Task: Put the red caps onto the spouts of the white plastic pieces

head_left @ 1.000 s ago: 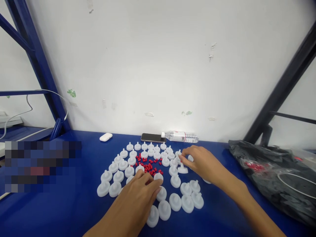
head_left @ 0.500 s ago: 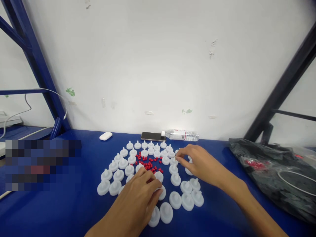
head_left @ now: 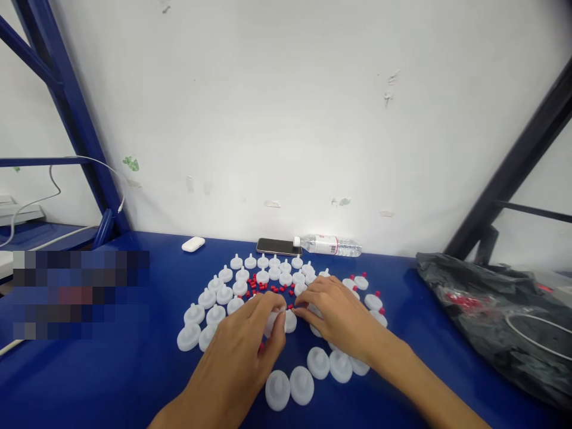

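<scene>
Blue counter (head_left: 134, 381): smooth and crowded in the middle, running back to a scuffed white wall (head_left: 286, 119).
Left hand (head_left: 243, 336): I have a white disc (head_left: 271, 325) pinched between thumb and fingers, near the middle of the spread.
Right hand (head_left: 337, 310): my fingers are bent, tips drawn in beside the left; I cannot tell whether they grip anything.
Red pieces (head_left: 274, 289): scattered loose just beyond my fingertips, ringed by discs.
Stemmed discs (head_left: 194, 314): rows of white ones, stems up, to the left and behind the red pieces; my hands hide several.
Red-tipped discs (head_left: 373, 301): a small group just past my right hand.
Front discs (head_left: 301, 385): a few nearer me, some partly covered by my right wrist.
Back edge: a white case (head_left: 193, 244), a dark phone (head_left: 277, 246) and, against its right end, a clear bottle (head_left: 328, 245) on its side.
Right side: a crumpled black bag (head_left: 482, 345), with clear plastic holding red bits (head_left: 467, 301) on top.
Left side: a blue frame (head_left: 74, 113) with a white cable (head_left: 105, 170).
</scene>
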`<state>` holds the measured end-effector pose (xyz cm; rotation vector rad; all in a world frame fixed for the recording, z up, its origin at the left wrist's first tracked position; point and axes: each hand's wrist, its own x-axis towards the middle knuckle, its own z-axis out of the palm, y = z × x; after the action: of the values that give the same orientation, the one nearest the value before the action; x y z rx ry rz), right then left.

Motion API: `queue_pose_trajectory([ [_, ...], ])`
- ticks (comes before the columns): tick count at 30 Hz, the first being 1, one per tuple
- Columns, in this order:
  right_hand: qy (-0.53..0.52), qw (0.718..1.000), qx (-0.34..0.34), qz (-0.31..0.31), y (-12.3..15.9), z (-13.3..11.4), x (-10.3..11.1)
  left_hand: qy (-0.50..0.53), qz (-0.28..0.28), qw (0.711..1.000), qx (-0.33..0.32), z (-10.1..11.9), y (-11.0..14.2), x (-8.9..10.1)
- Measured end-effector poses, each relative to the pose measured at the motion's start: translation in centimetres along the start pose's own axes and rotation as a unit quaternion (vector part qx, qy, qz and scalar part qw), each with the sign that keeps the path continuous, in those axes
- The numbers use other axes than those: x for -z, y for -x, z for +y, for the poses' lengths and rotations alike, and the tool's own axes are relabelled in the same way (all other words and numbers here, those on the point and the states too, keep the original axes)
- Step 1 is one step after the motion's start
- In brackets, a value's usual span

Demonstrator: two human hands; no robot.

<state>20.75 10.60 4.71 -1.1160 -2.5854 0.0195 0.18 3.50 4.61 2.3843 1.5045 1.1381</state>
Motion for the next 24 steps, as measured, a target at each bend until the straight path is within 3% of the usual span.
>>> queue_pose_trajectory([
  [10,-0.003,0.999,-0.008,-0.03,-0.4,0.0,-0.3,-0.066,0.007,0.997,-0.032,-1.3,-0.3,-0.7],
  [20,0.005,0.999,0.019,-0.028,-0.1,0.4,-0.5,-0.099,-0.02,0.994,-0.041,-1.0,-0.3,-0.4],
  [24,-0.052,0.998,-0.016,0.006,-0.1,0.1,0.3,-0.114,-0.001,0.992,-0.043,-1.6,-0.2,-0.7],
])
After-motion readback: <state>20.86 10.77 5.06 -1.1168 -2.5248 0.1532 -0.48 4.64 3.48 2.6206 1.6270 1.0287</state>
